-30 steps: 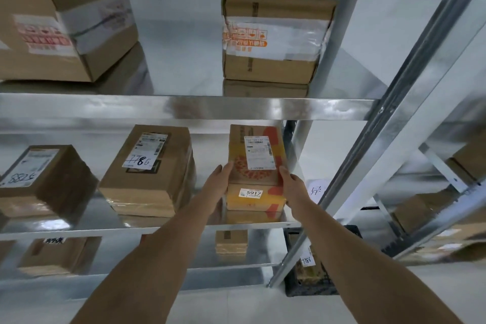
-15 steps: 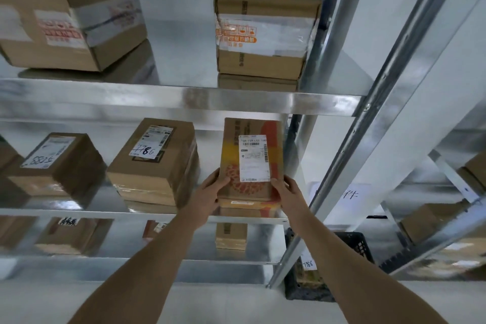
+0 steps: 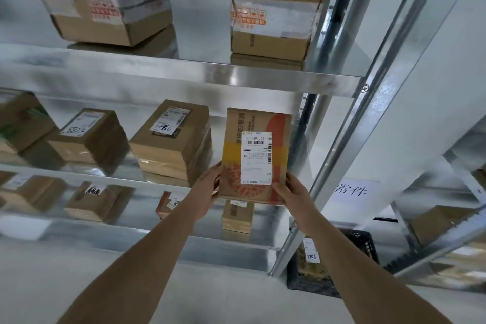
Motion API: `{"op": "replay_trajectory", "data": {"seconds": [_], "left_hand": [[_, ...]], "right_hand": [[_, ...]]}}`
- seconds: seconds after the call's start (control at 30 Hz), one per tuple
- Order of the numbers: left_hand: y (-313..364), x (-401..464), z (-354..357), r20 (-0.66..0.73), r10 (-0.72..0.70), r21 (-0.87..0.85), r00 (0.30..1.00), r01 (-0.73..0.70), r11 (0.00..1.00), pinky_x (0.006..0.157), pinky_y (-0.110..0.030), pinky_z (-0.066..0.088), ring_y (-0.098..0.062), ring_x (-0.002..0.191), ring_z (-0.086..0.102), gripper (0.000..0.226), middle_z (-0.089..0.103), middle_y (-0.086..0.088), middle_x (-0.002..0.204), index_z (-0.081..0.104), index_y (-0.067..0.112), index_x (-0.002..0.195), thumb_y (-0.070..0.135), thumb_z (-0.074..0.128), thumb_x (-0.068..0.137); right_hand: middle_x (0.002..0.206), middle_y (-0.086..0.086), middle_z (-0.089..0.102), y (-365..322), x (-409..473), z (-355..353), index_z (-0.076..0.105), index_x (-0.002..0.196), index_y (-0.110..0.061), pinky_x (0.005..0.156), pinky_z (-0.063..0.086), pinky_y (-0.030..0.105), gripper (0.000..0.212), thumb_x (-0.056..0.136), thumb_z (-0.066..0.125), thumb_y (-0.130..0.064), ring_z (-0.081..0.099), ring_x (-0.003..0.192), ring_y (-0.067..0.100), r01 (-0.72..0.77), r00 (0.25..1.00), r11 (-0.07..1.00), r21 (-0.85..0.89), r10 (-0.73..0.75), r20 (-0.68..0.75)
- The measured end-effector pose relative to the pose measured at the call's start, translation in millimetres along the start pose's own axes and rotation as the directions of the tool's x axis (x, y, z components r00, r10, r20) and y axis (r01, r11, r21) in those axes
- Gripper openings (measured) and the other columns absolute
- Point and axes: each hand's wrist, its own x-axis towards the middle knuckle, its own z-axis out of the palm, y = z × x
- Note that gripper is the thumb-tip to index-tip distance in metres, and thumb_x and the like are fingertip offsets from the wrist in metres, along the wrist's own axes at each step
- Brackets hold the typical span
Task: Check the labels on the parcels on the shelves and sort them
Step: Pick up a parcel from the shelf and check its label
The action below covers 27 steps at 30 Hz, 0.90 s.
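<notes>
Holding the parcel [image 3: 256,155] upright in front of the middle shelf [image 3: 79,173], the left hand [image 3: 206,187] curls its fingers [image 3: 216,169] round the lower left edge and the right hand [image 3: 292,193] grips the lower right corner. To read well, I judge, keep the white label [image 3: 256,158] facing the eyes, thumbs off the barcode, and hold the box steady and level.
</notes>
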Motion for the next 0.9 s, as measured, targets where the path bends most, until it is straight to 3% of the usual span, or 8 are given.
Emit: {"op": "replay_trajectory", "data": {"seconds": [0.07,0.13,0.23,0.4,0.53,0.67,0.8,0.9], "left_hand": [[0.7,4.8,-5.0,-0.016,-0.036,-0.010,0.999,0.036,0.999,0.108,-0.043,0.046,-0.020,0.113,0.063,0.023,0.072,-0.001,0.117,0.068,0.027,0.107,0.030,0.045,0.108],[2.7,6.7,-6.1,-0.007,-0.052,-0.002,0.999,0.052,0.999,0.112,-0.047,0.043,-0.021,0.118,0.062,0.026,0.071,0.000,0.119,0.067,0.029,0.108,0.030,0.041,0.110],[7.3,8.5,-6.4,0.002,-0.066,-0.020,0.998,0.066,0.998,0.113,-0.049,0.043,-0.022,0.118,0.062,0.025,0.072,0.002,0.112,0.067,0.029,0.107,0.029,0.042,0.109],[6.3,5.6,-10.0,0.049,-0.063,-0.016,0.997,0.064,0.998,0.108,-0.047,0.047,-0.019,0.116,0.064,0.025,0.078,0.009,0.100,0.069,0.028,0.109,0.031,0.044,0.109],[5.9,7.3,-13.8,0.076,-0.063,0.000,0.995,0.063,0.998,0.109,-0.048,0.046,-0.014,0.113,0.064,0.025,0.076,0.011,0.103,0.069,0.029,0.110,0.036,0.045,0.108],[4.2,9.2,-13.5,0.089,-0.037,0.006,0.995,0.037,0.999,0.100,-0.040,0.048,-0.013,0.112,0.064,0.025,0.076,0.009,0.100,0.068,0.027,0.109,0.034,0.045,0.108],[1.0,9.4,-15.4,0.108,-0.003,-0.012,0.994,0.004,1.000,0.089,-0.036,0.052,-0.017,0.118,0.062,0.023,0.074,0.005,0.113,0.063,0.025,0.124,0.030,0.049,0.107],[0.4,7.6,-14.3,0.126,0.017,-0.003,0.992,-0.017,1.000,0.080,-0.033,0.053,-0.013,0.108,0.063,0.021,0.071,0.007,0.112,0.061,0.027,0.124,0.022,0.051,0.106]], "right_hand": [[0.121,-0.009,0.071,-0.5,-1.0,3.3,0.059,0.125,-0.032,0.092,0.057,0.029,0.031,0.103,0.056,-0.010,0.069,0.111,0.012,-0.009,1.000,1.000,0.011,0.009,-0.016],[0.124,-0.006,0.071,-2.3,-2.4,5.9,0.056,0.130,-0.031,0.097,0.056,0.034,0.034,0.103,0.055,-0.010,0.068,0.114,0.015,-0.028,0.999,1.000,0.002,0.028,-0.030],[0.127,-0.004,0.071,-4.7,0.5,8.3,0.054,0.136,-0.032,0.104,0.052,0.043,0.037,0.104,0.053,-0.012,0.067,0.118,0.019,-0.034,0.998,0.999,-0.009,0.034,-0.047],[0.129,-0.003,0.070,1.5,-2.8,9.2,0.050,0.146,-0.025,0.104,0.053,0.048,0.043,0.104,0.053,-0.013,0.067,0.118,0.020,-0.045,0.997,0.999,-0.030,0.043,-0.061],[0.128,-0.003,0.070,2.0,-2.9,9.9,0.050,0.144,-0.024,0.104,0.053,0.050,0.042,0.103,0.055,-0.013,0.067,0.118,0.021,-0.048,0.996,0.999,-0.010,0.047,-0.073],[0.130,-0.001,0.069,1.0,-3.9,10.0,0.051,0.144,-0.023,0.105,0.052,0.050,0.043,0.103,0.055,-0.010,0.066,0.119,0.022,-0.047,0.996,0.999,0.004,0.047,-0.071],[0.128,-0.004,0.070,-0.9,-4.6,10.7,0.052,0.142,-0.025,0.106,0.051,0.051,0.042,0.103,0.055,-0.011,0.066,0.120,0.022,-0.054,0.996,0.999,0.000,0.053,-0.072],[0.128,-0.004,0.071,-2.0,-5.2,11.2,0.051,0.143,-0.023,0.106,0.051,0.052,0.042,0.103,0.055,-0.009,0.067,0.118,0.022,-0.071,0.995,0.997,0.008,0.072,-0.073]]}}
